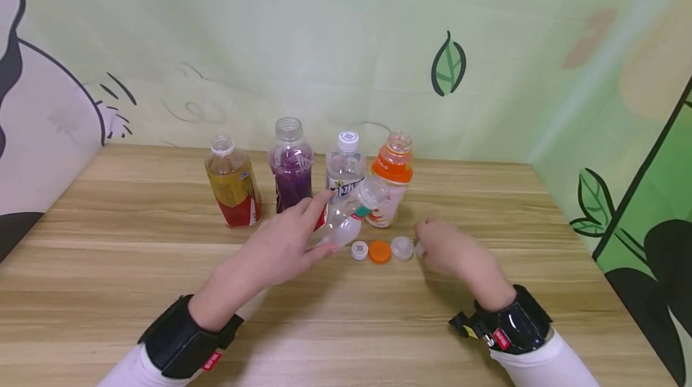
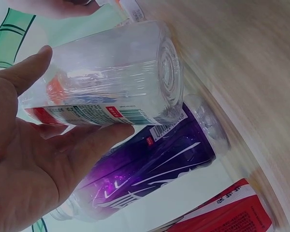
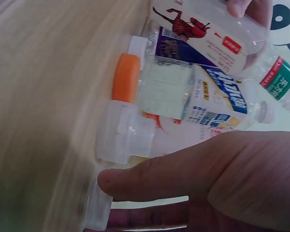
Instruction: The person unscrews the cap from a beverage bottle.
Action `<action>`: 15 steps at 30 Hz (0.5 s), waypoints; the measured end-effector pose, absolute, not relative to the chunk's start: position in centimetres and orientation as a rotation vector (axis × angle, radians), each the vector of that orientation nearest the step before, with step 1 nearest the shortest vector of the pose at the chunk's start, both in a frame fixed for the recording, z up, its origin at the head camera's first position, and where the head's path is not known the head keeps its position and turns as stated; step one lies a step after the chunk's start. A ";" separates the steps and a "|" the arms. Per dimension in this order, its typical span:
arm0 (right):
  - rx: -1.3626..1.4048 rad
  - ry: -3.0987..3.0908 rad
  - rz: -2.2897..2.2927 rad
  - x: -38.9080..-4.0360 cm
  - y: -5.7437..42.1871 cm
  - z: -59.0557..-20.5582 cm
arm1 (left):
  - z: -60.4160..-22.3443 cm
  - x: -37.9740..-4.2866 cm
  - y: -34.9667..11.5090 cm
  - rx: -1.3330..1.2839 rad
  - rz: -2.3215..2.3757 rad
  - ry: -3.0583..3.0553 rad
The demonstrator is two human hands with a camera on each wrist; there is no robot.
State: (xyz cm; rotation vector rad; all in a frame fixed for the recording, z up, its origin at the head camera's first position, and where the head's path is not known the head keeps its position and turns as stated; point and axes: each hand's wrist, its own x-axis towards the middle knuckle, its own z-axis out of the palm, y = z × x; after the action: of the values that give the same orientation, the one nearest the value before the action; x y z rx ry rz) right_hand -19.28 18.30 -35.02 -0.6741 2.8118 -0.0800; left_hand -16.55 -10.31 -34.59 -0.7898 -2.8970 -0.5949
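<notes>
My left hand (image 1: pixel 286 243) grips a clear empty plastic bottle (image 2: pixel 111 72) round its side. The bottle is tilted, its uncapped mouth pointing up and to the right in the head view, its base toward the lower left. At the right end of a row of caps, my right hand (image 1: pixel 451 249) pinches a translucent white bottle cap (image 3: pixel 97 205) at the tabletop, mostly hidden by the hand in the head view. Left of it lie a larger translucent cap (image 1: pixel 402 248), an orange cap (image 1: pixel 379 252) and a small white cap (image 1: pixel 359 250).
Behind the hands stand an uncapped amber drink bottle (image 1: pixel 232 185), an uncapped purple bottle (image 1: pixel 292 164), a clear bottle with a white cap (image 1: pixel 348 142) and an uncapped orange-topped bottle (image 1: pixel 393 164). A printed cloth (image 1: pixel 324 44) hangs behind the wooden table (image 1: pixel 108 243).
</notes>
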 end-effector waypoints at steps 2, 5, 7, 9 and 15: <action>-0.661 2.801 -0.079 -19.5 18.3 -35.3 | -34.6 -16.6 -10.3 -0.790 -0.592 -2.895; -0.649 2.795 -0.073 -19.5 18.3 -35.6 | -34.6 -16.5 -10.2 -0.791 -0.586 -2.893; -0.649 2.795 -0.060 -19.6 18.2 -35.7 | -34.6 -16.5 -10.2 -0.791 -0.589 -2.894; -0.632 2.800 -0.038 -19.5 18.2 -35.5 | -34.6 -16.5 -10.2 -0.792 -0.589 -2.891; -0.579 2.893 0.011 -18.9 17.7 -34.2 | -34.6 -16.6 -10.2 -0.788 -0.577 -2.888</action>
State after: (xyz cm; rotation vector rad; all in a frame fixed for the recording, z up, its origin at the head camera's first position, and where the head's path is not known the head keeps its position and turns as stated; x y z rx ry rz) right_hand -18.95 17.74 -34.17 -0.5788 2.8928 0.0114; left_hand -16.59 -10.25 -34.65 -0.7876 -2.8877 -0.5773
